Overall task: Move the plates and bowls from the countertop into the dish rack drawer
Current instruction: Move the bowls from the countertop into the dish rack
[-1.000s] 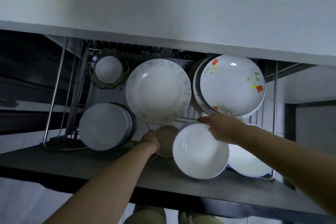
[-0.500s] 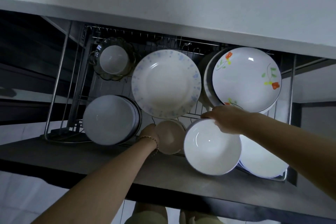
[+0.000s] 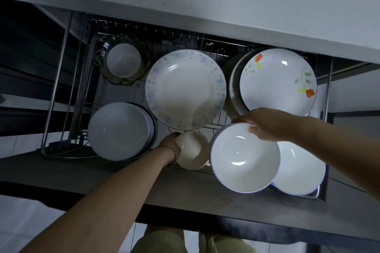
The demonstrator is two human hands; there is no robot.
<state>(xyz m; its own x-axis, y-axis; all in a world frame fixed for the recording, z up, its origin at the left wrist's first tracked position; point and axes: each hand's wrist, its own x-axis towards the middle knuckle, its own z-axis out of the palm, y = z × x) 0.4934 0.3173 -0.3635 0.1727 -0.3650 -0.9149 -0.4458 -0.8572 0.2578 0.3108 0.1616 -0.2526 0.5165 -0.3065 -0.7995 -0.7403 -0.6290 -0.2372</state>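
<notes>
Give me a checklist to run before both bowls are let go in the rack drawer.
1. Right hand grips the rim of the white bowl: ok.
2. Left hand holds the small cream bowl: ok.
3. White bowl seated between rack wires: cannot tell, its base is hidden.
4. White bowl clear of the bowl behind it: cannot tell, they overlap.
5. Cream bowl clear of the blue-speckled plate: ok, a gap shows.
6. Drawer pulled out enough: ok.

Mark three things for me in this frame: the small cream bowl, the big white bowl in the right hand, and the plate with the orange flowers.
small cream bowl (image 3: 193,150): head view, on its inner wall.
big white bowl (image 3: 242,158): head view, on its inside bottom.
orange-flower plate (image 3: 277,80): head view, on its plain white middle.
</notes>
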